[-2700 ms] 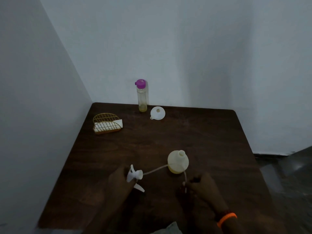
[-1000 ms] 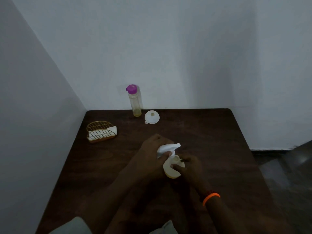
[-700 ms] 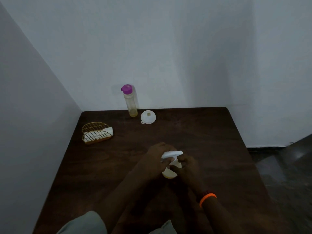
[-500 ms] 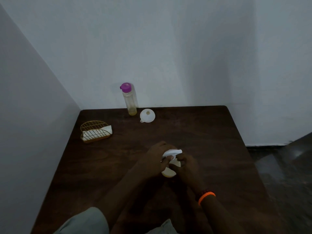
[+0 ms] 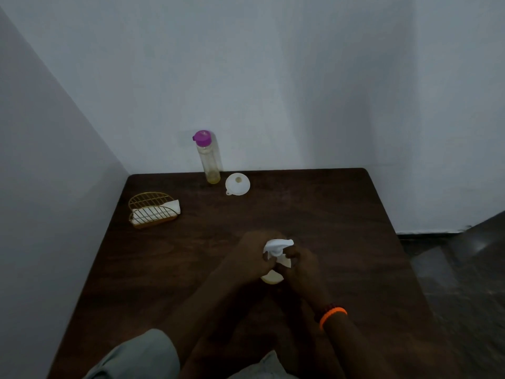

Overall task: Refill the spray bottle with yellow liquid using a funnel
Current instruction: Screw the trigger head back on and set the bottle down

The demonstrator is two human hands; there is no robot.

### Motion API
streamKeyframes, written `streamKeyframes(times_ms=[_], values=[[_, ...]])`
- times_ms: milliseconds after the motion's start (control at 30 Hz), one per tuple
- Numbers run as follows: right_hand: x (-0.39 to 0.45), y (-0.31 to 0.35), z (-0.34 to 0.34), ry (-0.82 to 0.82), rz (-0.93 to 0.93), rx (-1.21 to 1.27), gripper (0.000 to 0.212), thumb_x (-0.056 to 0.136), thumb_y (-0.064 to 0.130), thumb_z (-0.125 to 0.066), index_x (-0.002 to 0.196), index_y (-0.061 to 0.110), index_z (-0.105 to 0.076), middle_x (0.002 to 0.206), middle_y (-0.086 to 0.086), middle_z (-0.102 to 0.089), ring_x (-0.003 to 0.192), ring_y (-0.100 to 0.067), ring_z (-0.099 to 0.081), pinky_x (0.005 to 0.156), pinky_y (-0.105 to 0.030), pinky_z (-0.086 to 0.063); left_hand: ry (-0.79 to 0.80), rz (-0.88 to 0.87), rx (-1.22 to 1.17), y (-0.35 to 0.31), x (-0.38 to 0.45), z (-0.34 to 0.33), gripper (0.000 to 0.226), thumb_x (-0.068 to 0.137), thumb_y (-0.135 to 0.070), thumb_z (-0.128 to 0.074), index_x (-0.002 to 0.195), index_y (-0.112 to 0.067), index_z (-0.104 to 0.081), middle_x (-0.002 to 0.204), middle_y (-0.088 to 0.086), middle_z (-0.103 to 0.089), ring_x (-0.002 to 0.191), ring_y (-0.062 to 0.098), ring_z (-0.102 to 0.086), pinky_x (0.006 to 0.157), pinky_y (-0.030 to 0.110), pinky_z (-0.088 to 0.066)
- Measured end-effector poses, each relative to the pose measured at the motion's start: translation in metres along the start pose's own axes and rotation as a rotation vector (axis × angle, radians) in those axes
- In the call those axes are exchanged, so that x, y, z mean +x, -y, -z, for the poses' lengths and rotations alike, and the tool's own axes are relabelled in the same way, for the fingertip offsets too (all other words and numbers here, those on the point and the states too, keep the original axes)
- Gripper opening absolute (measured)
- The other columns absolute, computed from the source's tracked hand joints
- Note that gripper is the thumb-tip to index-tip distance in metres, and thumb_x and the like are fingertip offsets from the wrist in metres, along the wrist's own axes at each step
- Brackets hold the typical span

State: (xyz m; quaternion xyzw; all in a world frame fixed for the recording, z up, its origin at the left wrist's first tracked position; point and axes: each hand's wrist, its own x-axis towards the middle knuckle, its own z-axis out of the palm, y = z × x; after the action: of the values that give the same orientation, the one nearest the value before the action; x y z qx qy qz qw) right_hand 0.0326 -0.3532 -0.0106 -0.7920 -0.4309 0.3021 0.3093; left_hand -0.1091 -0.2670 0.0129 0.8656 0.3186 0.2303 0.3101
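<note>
A small round spray bottle (image 5: 272, 277) with pale yellow liquid stands near the middle of the dark wooden table (image 5: 341, 228). Its white spray head (image 5: 277, 246) sits on the bottle's neck. My left hand (image 5: 252, 255) is closed around the spray head from the left. My right hand (image 5: 300, 266) grips the bottle's shoulder and neck from the right and hides much of the body. A white funnel (image 5: 237, 184) lies at the back of the table. Beside it stands a tall clear bottle (image 5: 209, 160) with a purple cap and a little yellow liquid at the bottom.
A gold wire napkin holder (image 5: 151, 209) with white napkins stands at the back left. Walls close the table in at the left and back. The right table edge drops to a dark floor (image 5: 464, 269).
The spray head lay apart from the bottle with its tube trailing; now it is on the neck, both hands clasped around it. Over the last second the hands barely shifted.
</note>
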Motion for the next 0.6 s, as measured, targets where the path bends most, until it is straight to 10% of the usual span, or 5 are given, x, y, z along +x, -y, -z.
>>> streamKeyframes(times_ms=[600], values=[[-0.001, 0.006, 0.003, 0.03, 0.024, -0.007, 0.024, 0.076, 0.025, -0.083, 0.093, 0.021, -0.066, 0.09, 0.019, -0.053, 0.087, 0.0, -0.048, 0.07, -0.007, -0.034, -0.232, -0.017, -0.034, -0.009, -0.007, -0.015, 0.042, 0.067, -0.03, -0.078, 0.1, -0.007, -0.067, 0.09, 0.005, -0.072, 0.096, 0.012, -0.053, 0.099, 0.001, -0.027]])
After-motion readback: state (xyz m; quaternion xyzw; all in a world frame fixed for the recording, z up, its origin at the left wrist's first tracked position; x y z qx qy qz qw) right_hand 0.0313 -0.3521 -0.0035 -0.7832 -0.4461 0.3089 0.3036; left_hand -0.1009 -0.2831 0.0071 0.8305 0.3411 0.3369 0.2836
